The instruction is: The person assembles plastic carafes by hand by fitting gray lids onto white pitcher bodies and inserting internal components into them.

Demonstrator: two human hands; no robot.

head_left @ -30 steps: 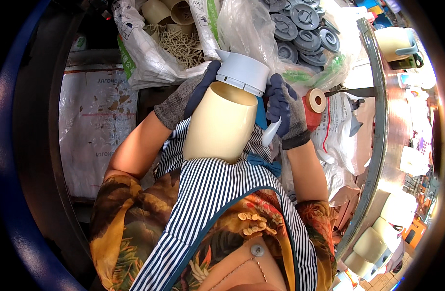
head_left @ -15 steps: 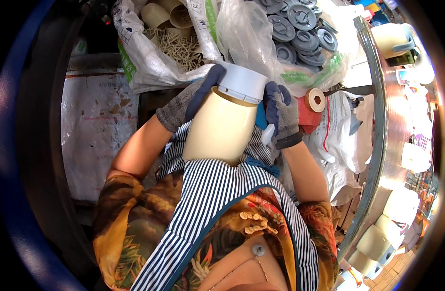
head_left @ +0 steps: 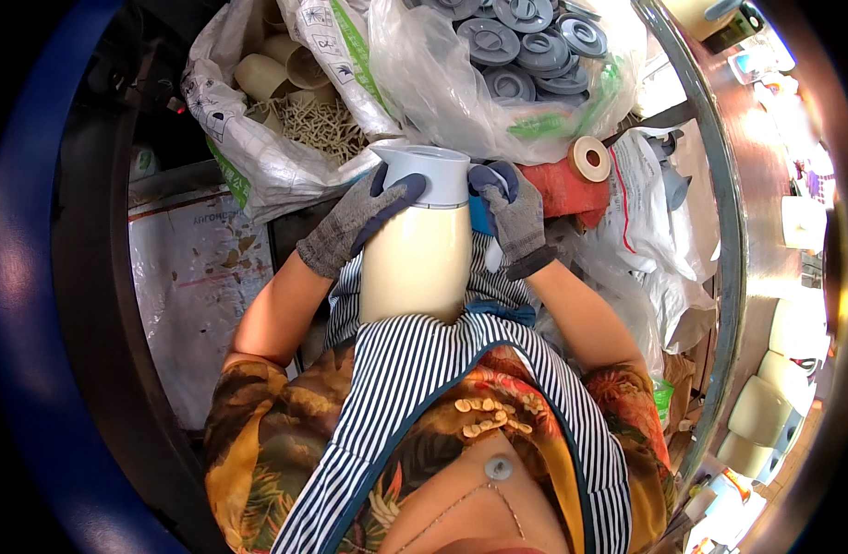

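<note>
A cream jug body stands upright against my striped apron, its lower end hidden by the cloth. On top sits a pale grey collar with a spout pointing left. My left hand, in a grey glove with dark blue fingertips, is closed round the collar's left side, thumb pressed on its front. At the right side, my right hand, gloved alike, is closed round a pale grey handle; its lower end shows below the fingers. Where the handle meets the collar is hard to see.
Ahead on the left, a white sack holds cream cups and small beige pieces. Beside it, a clear plastic bag contains several grey lids. A tape roll lies on red material. A metal-edged bench runs along the right.
The collar was tilted above the jug body with a gap between them; now it sits level on the rim. The jug stands straighter, and both hands have shifted with it.
</note>
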